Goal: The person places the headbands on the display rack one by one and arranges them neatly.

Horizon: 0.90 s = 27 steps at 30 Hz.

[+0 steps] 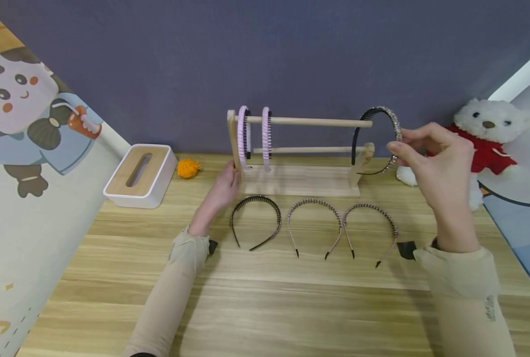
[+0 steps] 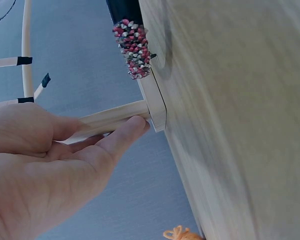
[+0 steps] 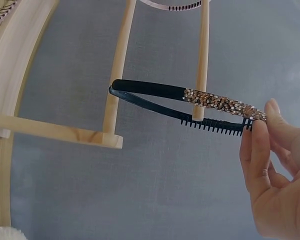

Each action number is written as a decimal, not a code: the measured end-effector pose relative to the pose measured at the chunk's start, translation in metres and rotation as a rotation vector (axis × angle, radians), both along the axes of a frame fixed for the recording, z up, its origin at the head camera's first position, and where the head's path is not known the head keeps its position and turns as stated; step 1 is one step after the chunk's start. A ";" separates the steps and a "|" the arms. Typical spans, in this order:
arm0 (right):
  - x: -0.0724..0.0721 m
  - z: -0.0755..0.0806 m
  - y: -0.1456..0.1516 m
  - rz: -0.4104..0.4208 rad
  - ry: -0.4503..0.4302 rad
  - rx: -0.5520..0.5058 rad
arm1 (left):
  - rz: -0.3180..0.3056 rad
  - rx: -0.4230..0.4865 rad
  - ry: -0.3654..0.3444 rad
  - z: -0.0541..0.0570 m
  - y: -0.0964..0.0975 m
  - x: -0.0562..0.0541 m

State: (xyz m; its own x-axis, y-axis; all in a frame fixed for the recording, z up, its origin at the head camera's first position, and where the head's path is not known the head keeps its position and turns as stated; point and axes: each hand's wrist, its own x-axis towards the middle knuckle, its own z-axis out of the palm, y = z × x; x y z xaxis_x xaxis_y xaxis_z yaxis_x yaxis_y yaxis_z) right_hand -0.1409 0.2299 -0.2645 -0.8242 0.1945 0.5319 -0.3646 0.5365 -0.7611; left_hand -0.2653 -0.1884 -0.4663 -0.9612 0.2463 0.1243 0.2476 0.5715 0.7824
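Observation:
My right hand (image 1: 445,158) pinches a black headband (image 3: 210,100) between thumb and fingertips, at its sparkly beaded top. This headband has inner comb teeth and hangs around the free right end of the upper rod (image 1: 318,121) of a wooden rack. My left hand (image 1: 224,186) holds the rack's left upright (image 2: 115,114), thumb and fingers on either side near the base. Two pink ribbon-wrapped headbands, one at the left end (image 1: 243,139) and another (image 1: 266,139) beside it, hang on the upper rod.
Before the rack lie a dark headband (image 1: 275,210) and two thin beaded headbands, one in the middle (image 1: 314,201) and one right (image 1: 372,206). A tissue box (image 1: 128,173) and orange pom-pom (image 1: 188,168) stand left. A white teddy bear (image 1: 488,129) sits right.

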 end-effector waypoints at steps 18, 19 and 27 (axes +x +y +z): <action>-0.007 0.003 -0.014 0.004 0.003 0.005 | -0.014 0.003 -0.008 0.050 0.012 0.034; -0.007 0.003 -0.015 0.005 0.004 0.004 | -0.007 -0.001 0.000 0.048 0.012 0.033; -0.010 0.004 -0.022 0.028 0.015 -0.018 | -0.013 -0.010 0.015 0.033 0.009 0.023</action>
